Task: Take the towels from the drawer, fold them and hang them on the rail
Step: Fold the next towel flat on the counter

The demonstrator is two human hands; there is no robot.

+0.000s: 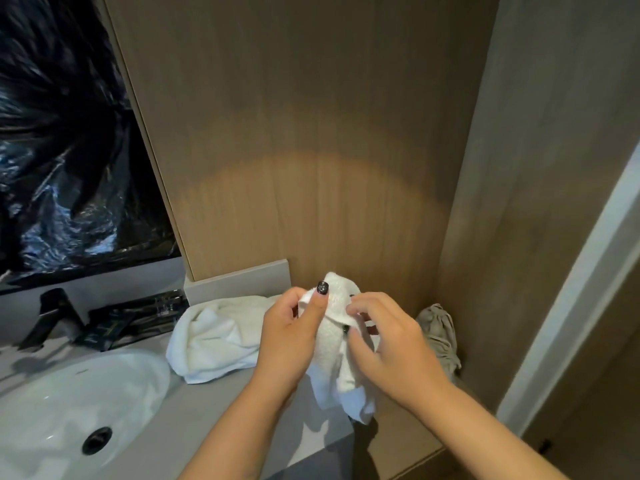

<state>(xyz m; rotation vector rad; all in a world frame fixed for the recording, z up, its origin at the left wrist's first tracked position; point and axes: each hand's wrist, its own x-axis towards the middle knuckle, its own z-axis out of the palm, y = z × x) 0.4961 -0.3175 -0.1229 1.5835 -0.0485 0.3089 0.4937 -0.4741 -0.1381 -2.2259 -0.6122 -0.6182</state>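
1. The bench [207, 403] carries a second white towel [214, 337], lying loose and rumpled between the basin [69, 403] and the wooden wall panel [311, 150]. One edge reaches close to the basin. If it is dragged that way when picked up, it may slide into the bowl and get wet.
2. The small white towel [332, 344] is held up in the air over the bench's right end, bunched, with its lower part hanging free. Neither drawer nor rail is in view, so the fold looks barely begun. Folding it in mid-air risks an uneven, crooked fold, since no corner is matched to another.
3. The left hand [291, 337] holds the towel with its thumb pressed along the upper part. This grip takes a bunch of cloth, not an edge, so the cloth may slip when the hands part.
4. The right hand [391, 344] pinches the upper edge with curled fingers, a narrow grip. If that pinch lets go, the towel could fall past the bench end toward the grey cloth bag [440, 337] below.
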